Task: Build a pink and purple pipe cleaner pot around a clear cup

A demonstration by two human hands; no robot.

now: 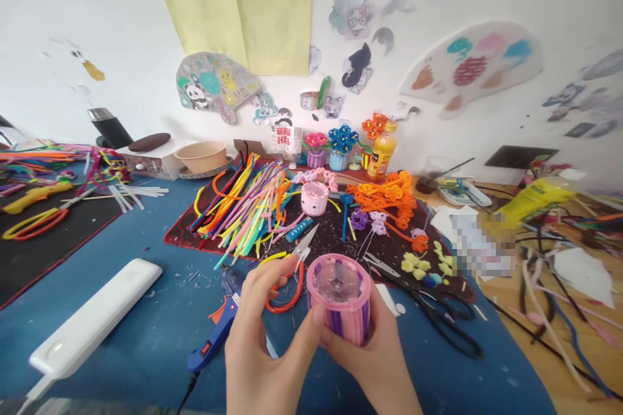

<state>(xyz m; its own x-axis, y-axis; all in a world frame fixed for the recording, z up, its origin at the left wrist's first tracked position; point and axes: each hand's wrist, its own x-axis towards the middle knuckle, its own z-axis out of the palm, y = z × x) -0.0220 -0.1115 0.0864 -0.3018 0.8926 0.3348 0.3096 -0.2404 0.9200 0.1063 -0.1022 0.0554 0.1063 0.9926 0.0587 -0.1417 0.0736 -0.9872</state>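
Observation:
My right hand (370, 356) is wrapped round a small pot (348, 321) covered in pink and purple pipe cleaners, its clear hollow inside facing up. My left hand (272, 331) has its fingers spread apart, with the thumb tip touching the pot's near left side. Just beyond the left fingertips lie scissors (292, 288) with red-orange handles. A blue glue gun (214, 337) rests left of that hand. Behind the pot stands another, pale pink pot (314, 200) with a small face on it.
A heap of coloured pipe cleaners (248, 204) and orange pipe-cleaner flowers (389, 201) cover the dark mat. Black-handled scissors (448, 321) lie at right. A white power strip (97, 318) sits at left. Finished flower pots (339, 159) and an orange drink bottle (382, 154) line the wall.

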